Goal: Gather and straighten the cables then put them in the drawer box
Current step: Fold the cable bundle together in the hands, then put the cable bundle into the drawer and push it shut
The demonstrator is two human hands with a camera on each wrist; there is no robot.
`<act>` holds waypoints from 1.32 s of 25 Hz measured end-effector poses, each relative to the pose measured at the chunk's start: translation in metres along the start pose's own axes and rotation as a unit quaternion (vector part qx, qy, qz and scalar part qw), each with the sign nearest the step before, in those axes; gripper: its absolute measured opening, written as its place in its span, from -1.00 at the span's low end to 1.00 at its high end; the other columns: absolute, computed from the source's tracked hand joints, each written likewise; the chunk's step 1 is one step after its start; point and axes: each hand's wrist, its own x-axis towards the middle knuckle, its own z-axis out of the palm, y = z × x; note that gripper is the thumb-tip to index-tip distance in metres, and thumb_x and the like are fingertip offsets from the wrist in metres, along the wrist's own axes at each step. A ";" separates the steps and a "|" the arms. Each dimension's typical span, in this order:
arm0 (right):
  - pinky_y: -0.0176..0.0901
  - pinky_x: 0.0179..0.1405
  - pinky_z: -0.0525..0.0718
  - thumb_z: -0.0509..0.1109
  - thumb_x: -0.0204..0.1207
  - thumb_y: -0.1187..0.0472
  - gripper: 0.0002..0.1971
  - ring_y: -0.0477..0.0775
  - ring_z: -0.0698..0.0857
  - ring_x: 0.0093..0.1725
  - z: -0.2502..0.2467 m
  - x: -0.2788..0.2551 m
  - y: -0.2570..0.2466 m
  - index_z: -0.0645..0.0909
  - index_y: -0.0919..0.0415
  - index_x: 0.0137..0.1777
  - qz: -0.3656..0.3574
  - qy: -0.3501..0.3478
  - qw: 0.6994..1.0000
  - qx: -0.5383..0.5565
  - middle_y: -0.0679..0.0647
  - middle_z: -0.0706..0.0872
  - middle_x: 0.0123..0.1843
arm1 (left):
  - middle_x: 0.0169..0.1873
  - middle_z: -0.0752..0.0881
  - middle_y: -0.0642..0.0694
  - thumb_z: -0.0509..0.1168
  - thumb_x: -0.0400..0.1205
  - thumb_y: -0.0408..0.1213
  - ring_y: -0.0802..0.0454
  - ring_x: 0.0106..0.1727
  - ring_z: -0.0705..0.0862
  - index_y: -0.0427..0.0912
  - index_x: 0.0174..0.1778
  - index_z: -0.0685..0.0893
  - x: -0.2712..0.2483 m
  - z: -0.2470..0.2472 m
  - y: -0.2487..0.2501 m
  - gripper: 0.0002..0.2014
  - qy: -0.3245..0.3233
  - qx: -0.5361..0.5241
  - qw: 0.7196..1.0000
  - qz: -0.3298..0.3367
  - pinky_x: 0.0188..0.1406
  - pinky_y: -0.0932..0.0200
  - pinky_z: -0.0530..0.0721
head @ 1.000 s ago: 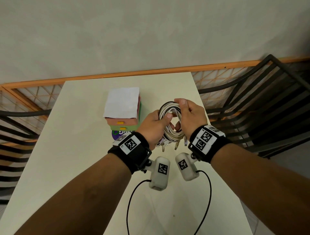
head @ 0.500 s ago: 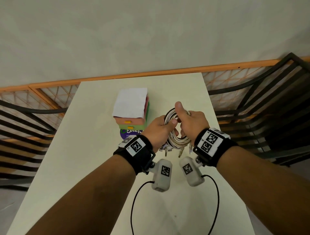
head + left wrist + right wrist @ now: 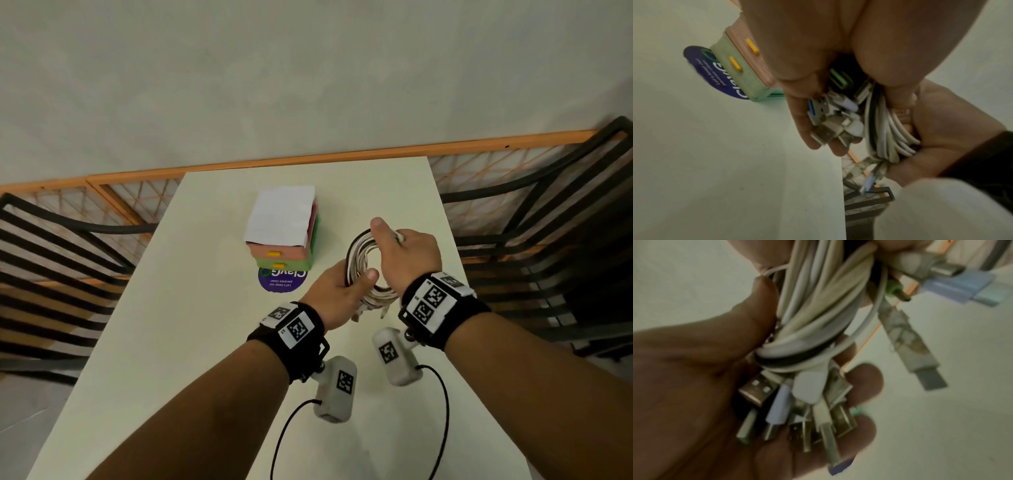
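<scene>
A coil of several white cables and one black cable (image 3: 358, 255) is held above the table by both hands. My left hand (image 3: 354, 286) grips the coil's lower left, thumb across the strands. In the left wrist view its fingers (image 3: 809, 126) cup the bundled USB plugs (image 3: 828, 123). My right hand (image 3: 388, 236) grips the top right of the loop, thumb over it. In the right wrist view the cables (image 3: 818, 313) twist together, and the plugs (image 3: 797, 410) lie in the left hand's palm (image 3: 694, 386). The pink and green drawer box (image 3: 282, 255) stands shut to the left of the coil.
A white sheet of paper (image 3: 281, 216) lies on top of the drawer box. A round purple sticker (image 3: 282, 281) sits in front of it on the cream table (image 3: 171, 342). Black slatted chairs (image 3: 548, 222) flank both sides. A wall rises behind the table's far edge.
Both hands kept hold of the coil. My right hand slid up onto the top of the loop, while the left dropped toward the plug ends. The head view shifted left.
</scene>
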 end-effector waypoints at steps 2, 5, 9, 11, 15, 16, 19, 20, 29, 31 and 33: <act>-0.08 -0.39 0.41 0.29 0.53 -0.28 -0.37 0.12 0.47 -0.45 0.007 0.000 -0.002 0.35 0.25 -0.52 -0.037 0.016 0.999 -0.028 0.08 0.46 -0.55 | -0.01 0.82 -0.31 0.46 0.39 0.10 -0.18 -0.07 0.77 -0.23 0.17 0.69 -0.001 -0.017 -0.013 -0.44 -0.035 -0.083 0.994 -0.065 0.11 -0.20 0.73; -0.06 -0.29 0.49 0.27 0.53 -0.30 -0.37 0.18 0.54 -0.38 0.023 -0.003 -0.006 0.44 0.27 -0.47 -0.088 0.015 0.993 -0.076 0.11 0.53 -0.52 | -0.06 0.81 -0.15 0.33 0.33 -0.32 -0.08 0.02 0.75 -0.22 0.15 0.74 -0.004 -0.047 -0.031 -0.57 -0.050 -0.208 0.966 -0.141 0.13 -0.08 0.62; -0.09 -0.29 0.44 0.28 0.53 -0.29 -0.41 0.15 0.54 -0.39 0.053 -0.009 -0.011 0.42 0.22 -0.48 -0.109 0.027 0.988 -0.105 0.07 0.54 -0.51 | -0.04 0.82 -0.17 0.22 0.62 -0.33 -0.12 0.01 0.80 -0.29 0.21 0.71 0.017 -0.082 -0.063 -0.71 0.055 -0.242 0.944 -0.219 0.13 -0.03 0.65; -0.08 -0.29 0.47 0.29 0.52 -0.30 -0.40 0.17 0.56 -0.37 0.063 -0.009 -0.012 0.44 0.22 -0.46 -0.105 0.033 0.988 -0.106 0.08 0.56 -0.50 | -0.13 0.81 -0.21 0.22 0.70 -0.32 -0.12 -0.17 0.82 -0.37 0.22 0.67 0.035 -0.096 -0.086 -0.74 0.147 -0.244 0.924 -0.255 -0.11 0.03 0.71; -0.07 -0.37 0.48 0.29 0.51 -0.31 -0.36 0.18 0.56 -0.40 0.073 -0.014 -0.013 0.48 0.34 -0.41 -0.110 0.051 0.987 -0.110 0.17 0.58 -0.49 | -0.30 0.80 -0.21 0.34 0.70 -0.26 -0.02 -0.45 0.81 -0.38 0.03 0.66 0.059 -0.113 -0.111 -0.80 0.239 -0.292 0.880 -0.287 -0.53 0.18 0.70; -0.13 -0.42 0.45 0.30 0.51 -0.30 -0.36 0.13 0.53 -0.44 0.074 -0.016 -0.013 0.46 0.32 -0.43 -0.111 0.053 0.986 -0.110 0.15 0.55 -0.51 | -0.33 0.80 -0.20 0.37 0.68 -0.27 -0.01 -0.47 0.81 -0.35 -0.02 0.66 0.064 -0.115 -0.114 -0.82 0.245 -0.306 0.874 -0.286 -0.56 0.19 0.69; -0.35 -0.55 0.34 0.31 0.51 -0.29 -0.37 0.00 0.41 -0.54 0.077 -0.021 -0.010 0.37 0.27 -0.49 -0.116 0.061 0.985 -0.108 0.05 0.44 -0.59 | -0.44 0.81 -0.13 0.37 0.67 -0.26 0.02 -0.50 0.80 -0.30 -0.02 0.70 0.078 -0.116 -0.123 -0.85 0.257 -0.317 0.871 -0.273 -0.57 0.23 0.67; -0.36 -0.56 0.34 0.31 0.50 -0.29 -0.37 0.00 0.39 -0.55 0.077 -0.023 -0.008 0.35 0.26 -0.50 -0.117 0.063 0.986 -0.105 0.03 0.40 -0.60 | -0.48 0.80 -0.11 0.35 0.68 -0.27 0.03 -0.53 0.78 -0.30 -0.03 0.71 0.080 -0.116 -0.125 -0.86 0.267 -0.313 0.871 -0.269 -0.58 0.23 0.65; -0.35 -0.56 0.30 0.32 0.50 -0.29 -0.37 0.00 0.35 -0.55 0.084 -0.025 -0.003 0.33 0.25 -0.51 -0.113 0.051 0.988 -0.087 0.00 0.36 -0.62 | -0.45 0.77 -0.20 0.31 0.61 -0.39 -0.02 -0.68 0.60 -0.34 -0.13 0.72 0.052 -0.103 -0.131 -0.89 0.296 -0.277 0.879 -0.251 -0.65 0.24 0.49; -0.26 -0.51 0.33 0.33 0.50 -0.28 -0.37 0.00 0.33 -0.55 0.087 -0.025 -0.004 0.33 0.25 -0.50 -0.108 0.042 0.990 -0.082 0.01 0.37 -0.61 | -0.49 0.76 -0.17 0.31 0.55 -0.38 -0.05 -0.67 0.57 -0.35 -0.17 0.74 0.042 -0.106 -0.128 -0.88 0.293 -0.250 0.885 -0.261 -0.65 0.22 0.47; -0.23 -0.50 0.34 0.33 0.51 -0.27 -0.37 0.00 0.33 -0.55 0.088 -0.026 -0.005 0.32 0.25 -0.51 -0.106 0.039 0.990 -0.081 0.02 0.37 -0.60 | -0.46 0.74 -0.12 0.31 0.51 -0.29 -0.08 -0.54 0.60 -0.30 -0.20 0.72 0.031 -0.112 -0.123 -0.86 0.290 -0.133 0.912 -0.259 -0.51 0.17 0.49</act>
